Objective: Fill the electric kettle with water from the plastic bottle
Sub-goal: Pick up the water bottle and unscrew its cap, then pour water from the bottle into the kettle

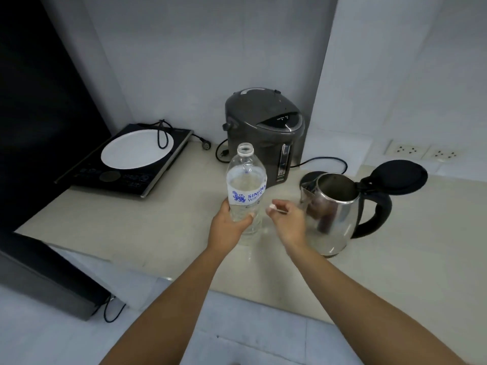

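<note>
At nine o'clock on the counter we see an induction cooktop, its front corner just reaching the counter's left edge, with a white plate resting on it and a black cord looped over the plate's far rim. Between the cooktop and our left hand lies a wide stretch of bare counter, running down to the front edge at seven o'clock.

At the centre we hold the plastic bottle upright, our left hand wrapped around its lower body, thumb pressed across the front just under the blue label. The bottle is uncapped, its mouth open at the top, and clear water fills it to about the label's upper edge. Behind it at twelve o'clock stands a dark grey hot-water dispenser against the wall.

Just right of the bottle, our right hand hovers apart from it, fingertips pinching a small white cap. The hand sits just in front of the electric kettle at three o'clock, a steel body with a black handle turned right and its lid hinged fully back, the mouth open. The kettle stands near the counter's front edge, with open counter beyond it to the right, below two wall sockets.
</note>
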Demonstrator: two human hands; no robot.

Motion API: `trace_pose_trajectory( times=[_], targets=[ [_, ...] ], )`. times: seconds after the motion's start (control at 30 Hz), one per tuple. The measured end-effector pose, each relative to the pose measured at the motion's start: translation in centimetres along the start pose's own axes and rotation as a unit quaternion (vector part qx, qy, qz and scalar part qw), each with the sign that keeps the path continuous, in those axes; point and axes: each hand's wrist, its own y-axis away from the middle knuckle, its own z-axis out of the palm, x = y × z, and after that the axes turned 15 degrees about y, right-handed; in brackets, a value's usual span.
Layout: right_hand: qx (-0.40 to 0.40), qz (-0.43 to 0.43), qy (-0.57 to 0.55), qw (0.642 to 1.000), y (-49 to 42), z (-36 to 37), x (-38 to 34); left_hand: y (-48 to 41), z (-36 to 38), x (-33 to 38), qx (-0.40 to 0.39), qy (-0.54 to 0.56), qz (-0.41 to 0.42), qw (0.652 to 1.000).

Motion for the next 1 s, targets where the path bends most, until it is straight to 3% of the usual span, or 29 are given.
trace_pose_trajectory(
  times=[0.17,0.37,0.6,0.77,1.0],
  targets=[
    [-0.039,-0.044,0.247,0.967,1.8,2.0,6.6,-0.2,-0.7,0.1,-0.020,-0.001,-0.005,1.000],
    [-0.059,-0.099,0.327,0.938,3.2,2.7,9.9,-0.7,-1.1,0.4,-0.056,0.011,-0.027,0.998],
    [-0.055,-0.081,0.246,0.964,2.7,3.0,7.7,-1.4,-2.5,2.9,-0.083,0.024,0.011,0.996],
    [-0.027,-0.153,0.101,0.983,1.7,4.5,1.9,-3.2,-2.9,6.9,-0.127,0.014,0.064,0.990],
    [0.010,-0.075,0.042,0.996,0.8,7.0,-0.2,-4.2,-2.7,7.8,-0.151,-0.006,0.075,0.986]
  ],
)
